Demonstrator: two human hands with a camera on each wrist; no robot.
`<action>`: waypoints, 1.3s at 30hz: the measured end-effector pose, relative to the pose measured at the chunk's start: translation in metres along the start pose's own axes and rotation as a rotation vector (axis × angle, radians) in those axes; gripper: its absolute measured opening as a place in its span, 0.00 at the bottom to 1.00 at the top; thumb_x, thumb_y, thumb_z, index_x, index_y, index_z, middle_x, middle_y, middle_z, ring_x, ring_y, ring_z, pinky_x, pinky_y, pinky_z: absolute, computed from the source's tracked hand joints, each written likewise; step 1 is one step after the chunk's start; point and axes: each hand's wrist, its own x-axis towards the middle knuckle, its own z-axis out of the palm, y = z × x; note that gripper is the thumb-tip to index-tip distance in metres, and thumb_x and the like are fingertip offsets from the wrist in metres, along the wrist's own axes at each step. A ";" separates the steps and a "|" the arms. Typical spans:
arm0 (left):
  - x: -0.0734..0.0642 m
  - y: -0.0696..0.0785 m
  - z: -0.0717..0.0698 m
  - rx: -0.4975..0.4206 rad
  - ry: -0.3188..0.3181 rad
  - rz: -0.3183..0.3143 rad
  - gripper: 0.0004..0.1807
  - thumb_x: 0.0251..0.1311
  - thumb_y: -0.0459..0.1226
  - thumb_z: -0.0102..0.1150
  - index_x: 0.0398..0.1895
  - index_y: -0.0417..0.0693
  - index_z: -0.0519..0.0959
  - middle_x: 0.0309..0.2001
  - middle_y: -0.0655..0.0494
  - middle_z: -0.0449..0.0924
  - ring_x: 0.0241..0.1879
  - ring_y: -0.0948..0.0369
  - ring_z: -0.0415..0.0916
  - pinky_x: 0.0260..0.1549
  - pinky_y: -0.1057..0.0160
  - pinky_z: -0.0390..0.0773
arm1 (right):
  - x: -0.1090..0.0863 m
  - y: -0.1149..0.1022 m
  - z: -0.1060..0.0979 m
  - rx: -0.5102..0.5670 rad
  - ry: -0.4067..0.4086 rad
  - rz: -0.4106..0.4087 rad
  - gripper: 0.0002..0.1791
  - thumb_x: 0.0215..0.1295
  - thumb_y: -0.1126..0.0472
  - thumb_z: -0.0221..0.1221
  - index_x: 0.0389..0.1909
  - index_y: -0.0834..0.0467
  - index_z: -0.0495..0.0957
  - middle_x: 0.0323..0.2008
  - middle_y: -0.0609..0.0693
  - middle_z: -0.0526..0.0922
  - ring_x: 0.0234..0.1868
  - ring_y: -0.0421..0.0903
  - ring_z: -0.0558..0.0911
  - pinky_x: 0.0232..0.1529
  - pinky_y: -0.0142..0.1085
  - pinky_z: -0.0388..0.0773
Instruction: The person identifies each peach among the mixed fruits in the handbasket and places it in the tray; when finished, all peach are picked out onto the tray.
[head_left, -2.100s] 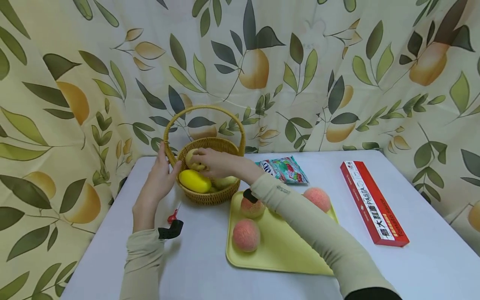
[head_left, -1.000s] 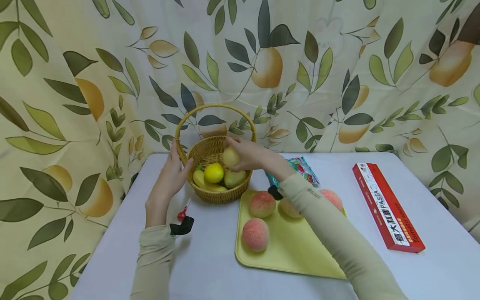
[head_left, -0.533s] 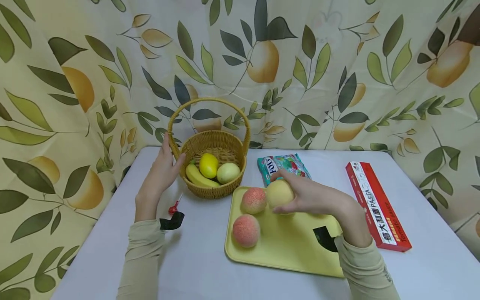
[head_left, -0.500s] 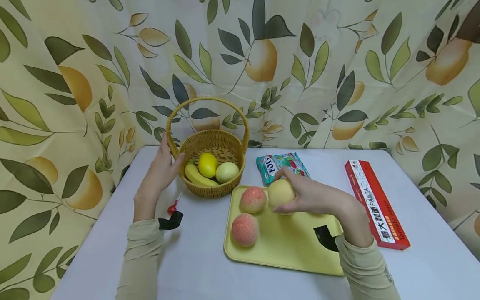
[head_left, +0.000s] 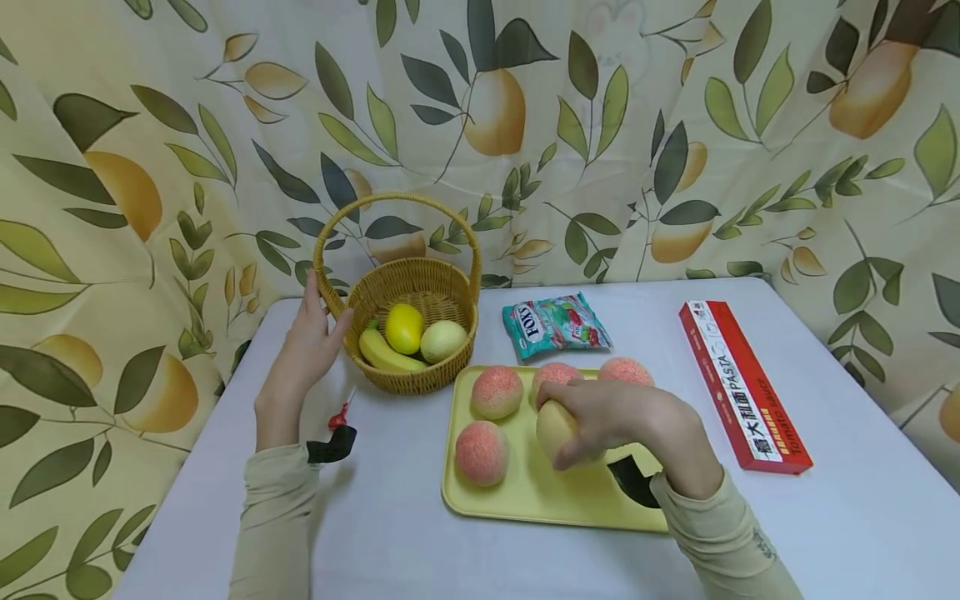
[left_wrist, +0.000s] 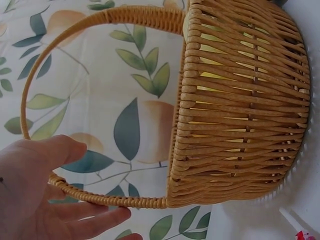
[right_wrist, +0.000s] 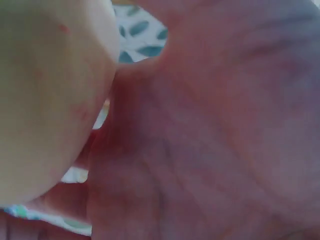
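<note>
My left hand [head_left: 302, 350] rests at the left foot of the wicker basket's handle, its fingers fairly straight. In the left wrist view the handle [left_wrist: 117, 201] passes between thumb and fingers. The basket [head_left: 408, 382] holds a banana [head_left: 386, 353], a lemon [head_left: 404, 328] and a pale green round fruit [head_left: 443, 341]. Over the yellow tray [head_left: 517, 505] my right hand [head_left: 618, 421] grips a pale yellow peach [head_left: 557, 427]. Faint red flecks mark this peach [right_wrist: 50, 100] in the right wrist view. Whether it touches the tray I cannot tell. Several pink peaches [head_left: 482, 453] lie on the tray.
A teal Fox's candy bag [head_left: 558, 325] lies behind the tray. To the right is a red pasta box [head_left: 746, 387]. A red-wrapped lollipop [head_left: 339, 418] sits near my left wrist. Patterned cloth [head_left: 600, 150] rises behind the white table.
My right hand has lifted the pale peach from the basket and carried it right, then lowered it towards the tray. My left hand has stayed at the basket handle.
</note>
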 end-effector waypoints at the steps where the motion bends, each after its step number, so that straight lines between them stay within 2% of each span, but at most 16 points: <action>1: 0.000 -0.001 0.001 0.000 0.002 0.003 0.50 0.79 0.53 0.43 0.81 0.55 0.17 0.85 0.43 0.28 0.79 0.36 0.53 0.75 0.33 0.55 | 0.002 -0.001 0.003 -0.019 -0.011 0.011 0.30 0.49 0.54 0.74 0.53 0.42 0.73 0.38 0.46 0.78 0.40 0.43 0.76 0.41 0.38 0.72; 5: 0.000 0.000 0.008 0.001 0.005 0.016 0.50 0.79 0.52 0.43 0.81 0.53 0.18 0.84 0.43 0.27 0.80 0.36 0.49 0.77 0.34 0.52 | 0.010 -0.001 0.014 -0.054 -0.035 0.089 0.31 0.48 0.55 0.76 0.50 0.45 0.69 0.35 0.48 0.77 0.36 0.45 0.76 0.38 0.39 0.72; 8: 0.001 0.002 0.011 0.011 -0.002 0.018 0.50 0.79 0.53 0.42 0.81 0.52 0.18 0.84 0.43 0.26 0.81 0.36 0.45 0.78 0.34 0.50 | 0.011 -0.001 0.019 -0.081 -0.013 0.152 0.32 0.46 0.55 0.76 0.48 0.48 0.68 0.36 0.51 0.76 0.34 0.48 0.76 0.36 0.41 0.73; 13: 0.004 0.004 0.009 0.035 -0.009 0.013 0.50 0.78 0.56 0.41 0.81 0.52 0.18 0.84 0.43 0.24 0.82 0.36 0.41 0.78 0.33 0.49 | 0.015 -0.004 0.026 -0.109 0.022 0.194 0.32 0.43 0.56 0.77 0.46 0.49 0.68 0.34 0.50 0.77 0.33 0.49 0.76 0.33 0.43 0.72; 20: 0.005 0.003 0.008 0.056 -0.005 0.009 0.51 0.78 0.58 0.40 0.81 0.52 0.17 0.84 0.43 0.24 0.82 0.36 0.40 0.78 0.34 0.48 | 0.020 -0.012 0.037 -0.170 0.052 0.167 0.32 0.39 0.56 0.79 0.45 0.51 0.71 0.30 0.49 0.78 0.32 0.48 0.76 0.32 0.43 0.74; 24: 0.005 0.001 0.007 0.060 -0.008 0.009 0.51 0.78 0.58 0.40 0.81 0.52 0.17 0.84 0.42 0.25 0.82 0.36 0.40 0.78 0.34 0.49 | 0.022 -0.020 0.044 -0.224 0.086 0.173 0.32 0.36 0.56 0.79 0.44 0.53 0.73 0.30 0.50 0.79 0.34 0.48 0.77 0.37 0.48 0.76; 28: 0.002 -0.002 0.004 0.058 -0.001 -0.004 0.51 0.78 0.58 0.41 0.81 0.53 0.17 0.84 0.41 0.26 0.82 0.36 0.40 0.78 0.34 0.49 | 0.026 -0.030 0.052 -0.287 0.091 0.169 0.33 0.34 0.55 0.78 0.45 0.57 0.75 0.27 0.54 0.78 0.33 0.50 0.77 0.38 0.52 0.78; 33: -0.001 -0.004 0.000 0.058 0.009 -0.008 0.51 0.78 0.58 0.40 0.81 0.52 0.17 0.84 0.41 0.25 0.82 0.35 0.41 0.78 0.33 0.49 | 0.031 -0.037 0.056 -0.305 0.072 0.191 0.35 0.37 0.52 0.79 0.49 0.57 0.76 0.29 0.56 0.79 0.32 0.50 0.76 0.38 0.51 0.78; 39: -0.002 -0.006 0.000 0.055 0.004 0.000 0.51 0.78 0.57 0.40 0.81 0.52 0.17 0.84 0.40 0.26 0.82 0.35 0.41 0.77 0.33 0.50 | 0.029 -0.037 0.055 -0.271 0.077 0.162 0.32 0.50 0.45 0.74 0.52 0.59 0.78 0.34 0.57 0.83 0.35 0.50 0.76 0.44 0.56 0.78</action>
